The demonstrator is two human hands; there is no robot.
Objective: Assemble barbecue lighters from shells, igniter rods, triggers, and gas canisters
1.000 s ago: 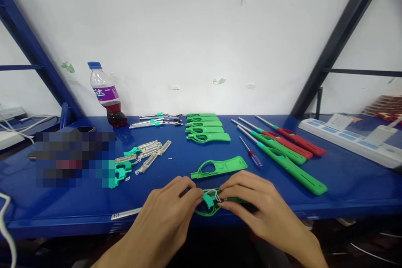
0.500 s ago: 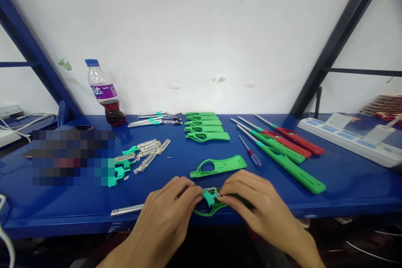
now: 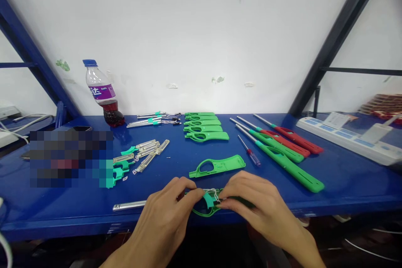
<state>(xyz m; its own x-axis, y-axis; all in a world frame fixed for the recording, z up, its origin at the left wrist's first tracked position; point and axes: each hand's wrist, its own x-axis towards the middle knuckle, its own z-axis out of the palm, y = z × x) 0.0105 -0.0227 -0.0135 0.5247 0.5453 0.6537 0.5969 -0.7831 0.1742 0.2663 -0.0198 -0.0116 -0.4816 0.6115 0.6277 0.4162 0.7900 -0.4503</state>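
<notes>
At the near edge of the blue table (image 3: 188, 163), both my hands pinch a green lighter shell (image 3: 205, 208) with a teal trigger and thin white wires. My left hand (image 3: 171, 203) grips its left end, fingers curled; a metal tube (image 3: 129, 205) sticks out to the left of that hand. My right hand (image 3: 251, 199) covers the shell's right part, fingertips pressed at the wires. An empty green shell half (image 3: 218, 165) lies just beyond my hands.
Stacked green shells (image 3: 204, 127), finished green and red long lighters (image 3: 282, 148), a small red-handled screwdriver (image 3: 249, 151), metal tube parts with teal triggers (image 3: 143, 155), a drink bottle (image 3: 102, 92) at the back left, a power strip (image 3: 348, 139) at the right.
The view has shifted slightly. My hands stay on the green shell, with the fingers pinching a little closer round the trigger and wires.
</notes>
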